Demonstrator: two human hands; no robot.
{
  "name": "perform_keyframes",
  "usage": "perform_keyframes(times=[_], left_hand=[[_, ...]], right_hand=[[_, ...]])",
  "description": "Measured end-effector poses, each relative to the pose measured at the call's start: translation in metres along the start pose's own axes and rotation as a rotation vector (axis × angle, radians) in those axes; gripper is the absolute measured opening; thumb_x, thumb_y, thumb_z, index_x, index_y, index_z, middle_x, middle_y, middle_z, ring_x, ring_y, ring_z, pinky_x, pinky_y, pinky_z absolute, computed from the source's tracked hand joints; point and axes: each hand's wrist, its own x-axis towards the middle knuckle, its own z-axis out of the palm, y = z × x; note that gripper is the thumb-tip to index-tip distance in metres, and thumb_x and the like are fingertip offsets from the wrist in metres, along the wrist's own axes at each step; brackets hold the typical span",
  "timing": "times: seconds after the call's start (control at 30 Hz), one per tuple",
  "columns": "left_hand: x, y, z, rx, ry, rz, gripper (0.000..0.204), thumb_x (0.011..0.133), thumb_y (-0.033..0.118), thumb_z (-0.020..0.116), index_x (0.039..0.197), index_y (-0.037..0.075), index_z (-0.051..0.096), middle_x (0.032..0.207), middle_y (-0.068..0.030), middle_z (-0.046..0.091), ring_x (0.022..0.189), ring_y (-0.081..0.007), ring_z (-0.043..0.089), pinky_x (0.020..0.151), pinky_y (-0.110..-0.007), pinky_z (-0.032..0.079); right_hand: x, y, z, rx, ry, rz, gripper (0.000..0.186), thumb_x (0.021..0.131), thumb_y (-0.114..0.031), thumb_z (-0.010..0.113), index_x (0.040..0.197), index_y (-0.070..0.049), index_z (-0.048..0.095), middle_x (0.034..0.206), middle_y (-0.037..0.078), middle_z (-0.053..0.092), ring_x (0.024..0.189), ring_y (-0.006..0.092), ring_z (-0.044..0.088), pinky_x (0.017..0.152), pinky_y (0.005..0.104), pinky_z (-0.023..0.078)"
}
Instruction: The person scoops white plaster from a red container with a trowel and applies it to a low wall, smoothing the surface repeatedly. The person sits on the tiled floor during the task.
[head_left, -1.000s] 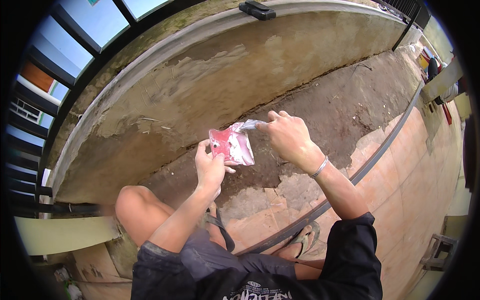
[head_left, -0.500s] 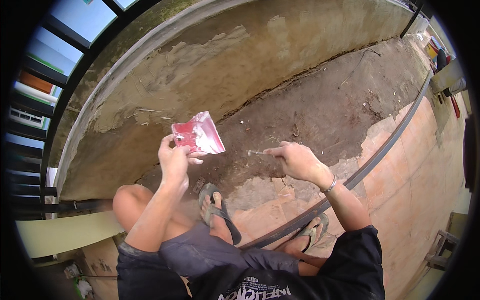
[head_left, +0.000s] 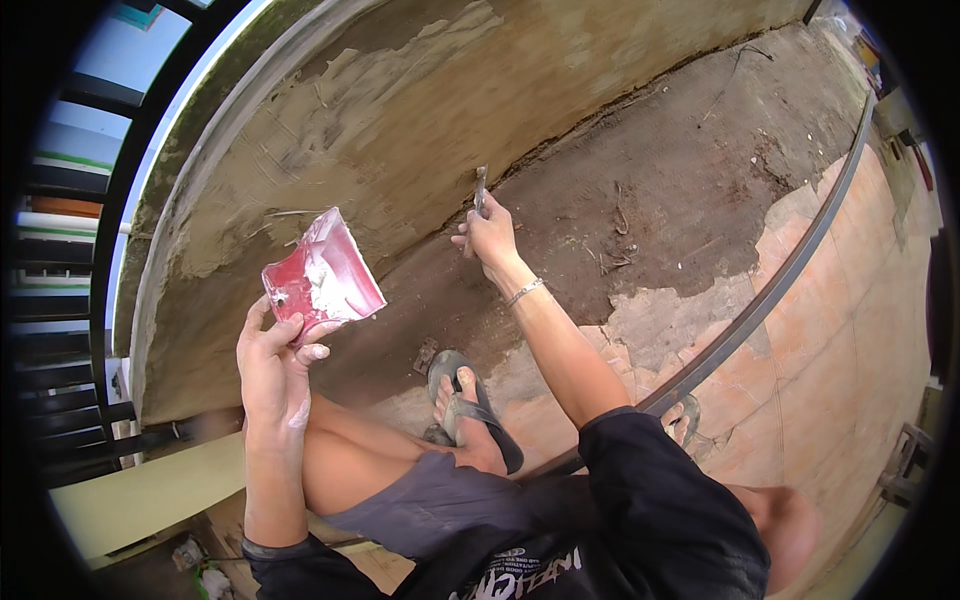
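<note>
My left hand point(head_left: 272, 368) grips a red, curved piece of plastic point(head_left: 292, 280) by its lower left edge. White paste point(head_left: 324, 292) is smeared across its hollow face, and white smudges mark my fingers and wrist. In my right hand point(head_left: 492, 238) is a small, thin, greyish tool point(head_left: 481, 188), its tip pointing up and away from me. The exact kind of tool is too small to tell. That tip is in front of the low plastered wall point(head_left: 420, 130); whether it touches cannot be told. Patches of rougher plaster cover part of the wall.
Bare soil point(head_left: 580, 220) runs along the wall's foot. Broken orange tiles point(head_left: 800, 310) lie to the right, crossed by a long dark metal bar point(head_left: 770, 310). A black railing point(head_left: 120, 200) stands at the left. My sandalled foot point(head_left: 465, 415) rests near the soil's edge.
My right hand has moved up and left, nearer the wall, with the thin tool turned upward. The left hand has shifted left with the red plastic piece. The view has turned somewhat.
</note>
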Motion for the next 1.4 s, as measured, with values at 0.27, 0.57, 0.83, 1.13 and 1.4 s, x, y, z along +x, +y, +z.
perform_keyframes(times=[0.27, 0.57, 0.83, 1.13, 1.4], left_hand=[[0.003, -0.001, 0.005, 0.012, -0.027, 0.026, 0.049, 0.094, -0.005, 0.050, 0.142, -0.010, 0.040, 0.120, -0.0209, 0.067, 0.088, -0.0256, 0.076, 0.055, -0.025, 0.056], [0.003, -0.002, 0.014, 0.038, -0.063, 0.034, 0.048, 0.095, -0.005, 0.051, 0.142, -0.010, 0.041, 0.121, -0.0217, 0.067, 0.088, -0.0259, 0.076, 0.058, -0.027, 0.056], [0.007, -0.004, 0.015, 0.044, -0.025, 0.059, 0.049, 0.094, -0.005, 0.051, 0.142, -0.010, 0.040, 0.121, -0.0202, 0.067, 0.091, -0.0266, 0.075, 0.059, -0.028, 0.057], [0.012, -0.005, 0.008, 0.031, -0.043, 0.046, 0.047, 0.094, -0.005, 0.054, 0.140, -0.008, 0.044, 0.122, -0.0190, 0.067, 0.095, -0.0265, 0.074, 0.061, -0.028, 0.058], [0.018, -0.003, 0.017, 0.022, -0.068, 0.057, 0.046, 0.095, -0.004, 0.054, 0.140, -0.007, 0.044, 0.122, -0.0184, 0.067, 0.095, -0.0259, 0.074, 0.061, -0.028, 0.057]], right_hand=[[-0.037, -0.020, 0.045, 0.082, 0.022, 0.053, 0.046, 0.100, 0.000, 0.051, 0.145, 0.006, 0.049, 0.092, 0.005, 0.057, 0.074, 0.0132, 0.061, 0.061, 0.0315, 0.060], [-0.007, 0.003, 0.010, 0.200, -0.025, 0.056, 0.048, 0.100, 0.000, 0.046, 0.147, -0.004, 0.052, 0.077, 0.001, 0.055, 0.061, 0.0105, 0.055, 0.050, 0.0263, 0.048], [-0.017, 0.013, 0.105, 0.458, 0.104, 0.020, 0.045, 0.099, 0.000, 0.048, 0.143, 0.010, 0.040, 0.082, 0.010, 0.056, 0.057, 0.0189, 0.061, 0.061, 0.0355, 0.060], [-0.013, 0.006, 0.057, 0.427, 0.152, 0.066, 0.039, 0.096, 0.003, 0.044, 0.134, 0.004, 0.051, 0.091, 0.007, 0.055, 0.074, 0.0160, 0.060, 0.069, 0.0383, 0.063], [-0.013, 0.013, 0.045, 0.363, 0.101, 0.224, 0.045, 0.096, 0.004, 0.046, 0.141, 0.004, 0.052, 0.088, 0.004, 0.055, 0.069, 0.0135, 0.058, 0.060, 0.0321, 0.056]])
